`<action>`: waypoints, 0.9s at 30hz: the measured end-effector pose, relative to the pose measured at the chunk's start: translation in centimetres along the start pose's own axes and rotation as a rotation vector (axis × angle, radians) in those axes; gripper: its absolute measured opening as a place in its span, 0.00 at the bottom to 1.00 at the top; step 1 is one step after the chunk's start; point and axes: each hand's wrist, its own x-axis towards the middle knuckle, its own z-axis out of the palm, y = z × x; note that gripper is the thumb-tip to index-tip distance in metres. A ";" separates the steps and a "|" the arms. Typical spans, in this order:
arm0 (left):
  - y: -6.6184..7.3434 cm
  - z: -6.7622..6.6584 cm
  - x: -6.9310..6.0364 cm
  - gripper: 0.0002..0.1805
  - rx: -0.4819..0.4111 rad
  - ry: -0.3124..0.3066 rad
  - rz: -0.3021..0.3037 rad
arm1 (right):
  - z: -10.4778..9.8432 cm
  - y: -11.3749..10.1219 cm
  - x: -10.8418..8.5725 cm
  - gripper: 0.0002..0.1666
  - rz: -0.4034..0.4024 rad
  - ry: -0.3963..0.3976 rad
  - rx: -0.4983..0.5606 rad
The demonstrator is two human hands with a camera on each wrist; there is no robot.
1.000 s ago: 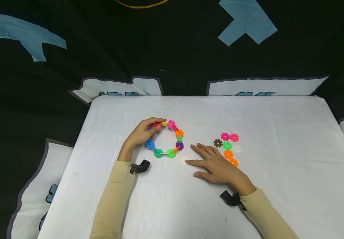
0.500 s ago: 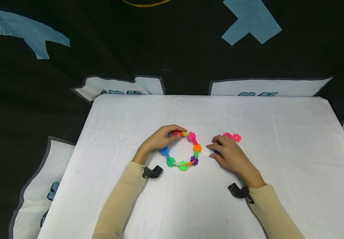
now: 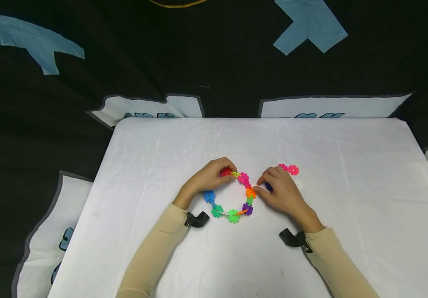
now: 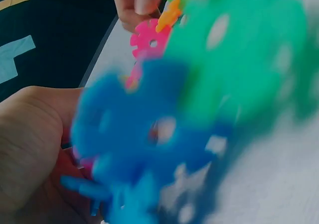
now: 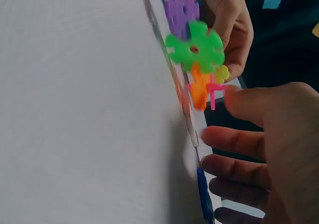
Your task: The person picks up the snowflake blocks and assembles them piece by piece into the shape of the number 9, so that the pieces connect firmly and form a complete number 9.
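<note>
A ring of linked plastic snowflake discs [image 3: 233, 216] in several colours lies below and between the hands in the head view. My left hand [image 3: 208, 177] grips its upper left side, with a red disc [image 3: 225, 171] showing between thumb and fingers. At the ring's right side is my right hand [image 3: 282, 192], its thumb tip by an orange disc [image 3: 251, 193]. In the right wrist view the thumb meets a pink disc [image 5: 213, 89] beside that orange one, and the fingers are loosely bent and apart. A blue disc [image 4: 144, 114] of the ring looms large in the left wrist view.
Loose discs lie near the right hand: a pink one [image 3: 293, 170], a dark blue one [image 3: 268, 187] and a faint white one [image 3: 299, 184]. The right hand hides others. A white cloth [image 3: 366, 207] covers the table, with dark fabric [image 3: 214, 49] beyond.
The left hand has brought the ring rightward and nearer. The right hand first slid a white disc rightward to the loose ones, then moved its thumb to the ring's right side.
</note>
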 end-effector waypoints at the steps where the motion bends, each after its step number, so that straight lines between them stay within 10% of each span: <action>1: 0.1 0.1 0.0 0.08 -0.008 -0.002 -0.008 | 0.1 0.0 0.0 0.11 0.003 -0.006 0.003; 18: 0.6 0.3 0.0 0.19 -0.317 -0.067 -0.130 | 0.2 0.2 -0.2 0.17 -0.007 -0.075 0.102; 27: 0.2 0.3 -0.1 0.18 -0.274 -0.084 -0.163 | 0.1 0.2 -0.4 0.21 0.014 -0.103 0.098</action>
